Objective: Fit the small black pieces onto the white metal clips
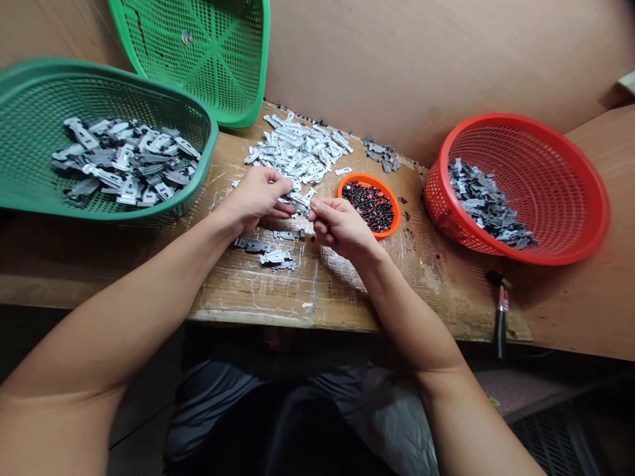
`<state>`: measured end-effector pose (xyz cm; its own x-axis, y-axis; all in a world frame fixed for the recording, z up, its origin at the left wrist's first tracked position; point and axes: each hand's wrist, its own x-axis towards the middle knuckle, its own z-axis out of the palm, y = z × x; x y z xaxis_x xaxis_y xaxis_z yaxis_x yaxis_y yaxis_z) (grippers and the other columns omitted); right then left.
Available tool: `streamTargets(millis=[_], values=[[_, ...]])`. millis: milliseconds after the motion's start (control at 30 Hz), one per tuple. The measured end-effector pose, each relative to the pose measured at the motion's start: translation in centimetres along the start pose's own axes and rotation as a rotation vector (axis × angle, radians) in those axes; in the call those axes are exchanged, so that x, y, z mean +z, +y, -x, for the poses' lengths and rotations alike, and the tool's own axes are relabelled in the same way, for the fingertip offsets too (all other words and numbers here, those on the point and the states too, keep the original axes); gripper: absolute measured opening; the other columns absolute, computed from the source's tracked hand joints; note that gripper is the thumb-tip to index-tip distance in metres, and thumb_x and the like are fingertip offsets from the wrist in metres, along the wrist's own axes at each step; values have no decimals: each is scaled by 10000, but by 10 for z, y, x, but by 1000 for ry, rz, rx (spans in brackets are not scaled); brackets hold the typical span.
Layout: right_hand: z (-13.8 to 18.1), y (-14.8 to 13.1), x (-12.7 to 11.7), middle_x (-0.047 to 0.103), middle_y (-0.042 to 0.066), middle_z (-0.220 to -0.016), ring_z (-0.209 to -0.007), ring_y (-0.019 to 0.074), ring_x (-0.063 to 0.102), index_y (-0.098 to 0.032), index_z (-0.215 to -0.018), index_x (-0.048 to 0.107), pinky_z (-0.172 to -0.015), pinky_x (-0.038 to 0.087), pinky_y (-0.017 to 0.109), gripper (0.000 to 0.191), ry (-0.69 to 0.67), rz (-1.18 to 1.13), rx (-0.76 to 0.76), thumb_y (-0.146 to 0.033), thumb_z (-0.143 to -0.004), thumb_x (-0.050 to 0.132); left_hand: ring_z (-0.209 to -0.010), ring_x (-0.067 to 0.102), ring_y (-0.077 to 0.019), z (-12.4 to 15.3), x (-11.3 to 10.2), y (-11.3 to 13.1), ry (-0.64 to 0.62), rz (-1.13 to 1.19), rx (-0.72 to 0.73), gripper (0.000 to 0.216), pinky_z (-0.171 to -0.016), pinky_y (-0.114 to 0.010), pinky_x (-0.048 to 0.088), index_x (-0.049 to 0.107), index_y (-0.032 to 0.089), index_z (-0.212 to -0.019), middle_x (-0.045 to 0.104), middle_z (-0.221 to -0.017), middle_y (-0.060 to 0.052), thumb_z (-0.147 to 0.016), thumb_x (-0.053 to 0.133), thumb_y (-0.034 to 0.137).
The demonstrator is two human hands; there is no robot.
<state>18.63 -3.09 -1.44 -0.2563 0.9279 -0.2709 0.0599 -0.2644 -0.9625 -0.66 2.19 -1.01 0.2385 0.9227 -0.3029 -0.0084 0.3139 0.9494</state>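
Observation:
Between my hands, just in front of the big heap, shows a silver stamped metal clip [300, 200]. My left hand [260, 199] is closed, thumb and fingers pinching the clip's left end. My right hand [340, 225] is closed too, its thumb and forefinger pinched at the clip's other end; whatever it holds is too small to make out. Behind them spreads a heap of silver metal clips [302, 149]. Right beside my right hand sits an orange dish [398, 217] full of small dark shiny parts [371, 206]. Several loose clips [276, 256] lie near me below my left hand.
A green basket [211, 155] with assembled-looking clips stands left, a brighter green basket [258, 73] leans behind it. At right, a red basket [570, 192] holds grey metal pieces [489, 205]. A small grey pile [381, 155] lies at the back. A black-handled tool [501, 324] rests at the front edge.

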Motion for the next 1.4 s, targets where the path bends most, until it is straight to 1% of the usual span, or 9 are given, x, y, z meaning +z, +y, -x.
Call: streamTargets(millis=[300, 500, 633, 867, 967, 1033, 1200, 1300, 1400], values=[[-1, 5, 5, 451, -100, -492, -398, 57, 270, -228, -787, 641, -379, 211, 225, 492, -14, -48, -46, -671, -949, 780, -712, 783, -214, 1, 1, -1, 5, -10, 30, 198, -625, -291, 610, 595, 202, -894, 641, -731, -29, -894, 793, 193], [-4, 9, 9, 431, -108, -452, -359, 47, 253, -214, -752, 611, -348, 214, 193, 497, -9, -79, -11, -621, -998, 754, -708, 783, -205, -2, 0, -6, 7, -37, 65, 228, -609, -261, 601, 592, 207, -938, 619, -690, -5, -882, 812, 229], [-5, 14, 10, 413, -111, -425, -339, 42, 232, -208, -734, 597, -336, 208, 182, 497, 9, -102, 11, -590, -1009, 758, -699, 778, -207, -1, 0, -6, 1, -33, 84, 218, -608, -287, 614, 586, 206, -918, 620, -692, -9, -889, 801, 222], [-9, 18, 10, 393, -117, -421, -336, 36, 212, -209, -722, 574, -337, 188, 182, 507, 40, -96, 51, -582, -999, 778, -722, 773, -220, 0, -2, -7, -41, -29, 123, 385, -657, -342, 644, 582, 219, -905, 659, -694, -15, -774, 944, 211], [-10, 20, 10, 372, -125, -427, -342, 35, 214, -213, -726, 558, -337, 178, 185, 515, 39, -89, 62, -593, -993, 779, -692, 763, -212, -2, -3, -10, -46, -26, 130, 404, -649, -349, 642, 565, 227, -890, 666, -690, -14, -769, 950, 207], [-9, 20, 10, 413, -120, -462, -357, 34, 247, -219, -752, 547, -341, 180, 182, 505, 42, -86, 52, -594, -967, 809, -690, 763, -211, -3, -4, -11, -50, -25, 140, 399, -647, -350, 640, 559, 227, -886, 670, -697, -17, -778, 943, 211], [-4, 15, 7, 651, -43, -700, -465, 48, 471, -216, -902, 612, -356, 239, 178, 487, 21, -73, -34, -582, -833, 928, -665, 750, -185, -4, -6, -12, -79, -24, 186, 413, -640, -330, 638, 541, 225, -862, 648, -691, 8, -776, 944, 210], [-4, 16, 5, 714, -10, -800, -524, 67, 560, -219, -953, 627, -357, 266, 176, 499, 28, -85, -66, -566, -794, 949, -609, 717, -160, -5, -6, -13, -85, -45, 220, 381, -610, -314, 627, 533, 223, -844, 626, -674, 27, -791, 907, 175], [-6, 19, 4, 736, 8, -814, -547, 86, 616, -215, -954, 629, -353, 301, 169, 491, 26, -92, -83, -578, -814, 928, -592, 693, -143, -6, -6, -15, -89, -64, 260, 356, -614, -307, 630, 534, 218, -817, 609, -675, 35, -797, 880, 141]])
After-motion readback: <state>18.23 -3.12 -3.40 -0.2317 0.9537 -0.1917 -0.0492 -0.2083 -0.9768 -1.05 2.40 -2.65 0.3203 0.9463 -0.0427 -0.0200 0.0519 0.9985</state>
